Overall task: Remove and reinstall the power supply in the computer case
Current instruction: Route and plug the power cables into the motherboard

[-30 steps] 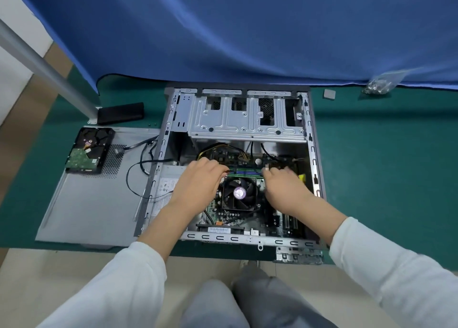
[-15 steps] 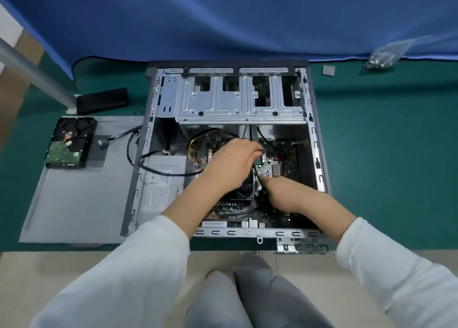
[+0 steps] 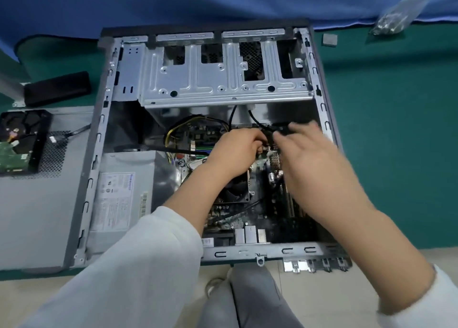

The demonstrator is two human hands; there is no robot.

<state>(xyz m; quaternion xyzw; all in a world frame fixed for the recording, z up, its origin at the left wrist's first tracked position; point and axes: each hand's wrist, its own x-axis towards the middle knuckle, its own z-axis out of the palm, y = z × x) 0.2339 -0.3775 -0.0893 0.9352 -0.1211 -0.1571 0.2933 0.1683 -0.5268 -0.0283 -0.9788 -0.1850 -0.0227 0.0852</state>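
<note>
The open computer case (image 3: 101,119) lies on its side on the green mat. The grey power supply (image 3: 119,199), with a white label, sits in the case's near-left corner, and yellow and black wires (image 3: 173,132) run from it to the motherboard (image 3: 230,218). My left hand (image 3: 235,154) is over the board's far part with its fingers curled, pinching a black cable (image 3: 257,123) by its plug. My right hand (image 3: 312,164) is blurred, its fingers spread over the black cables just right of the left hand. The CPU fan (image 3: 235,191) is partly hidden under my left wrist.
The metal drive cage (image 3: 223,80) spans the far part of the case. A bare hard drive (image 3: 22,142) lies on the removed side panel (image 3: 37,216) at left, beyond it a black block (image 3: 57,87). A screw bag (image 3: 394,18) and small grey pad (image 3: 329,40) lie far right.
The view has closed in on the case. My left hand moved right across the board to the black cable. My right hand rose from beside the fan to the cables at the far right.
</note>
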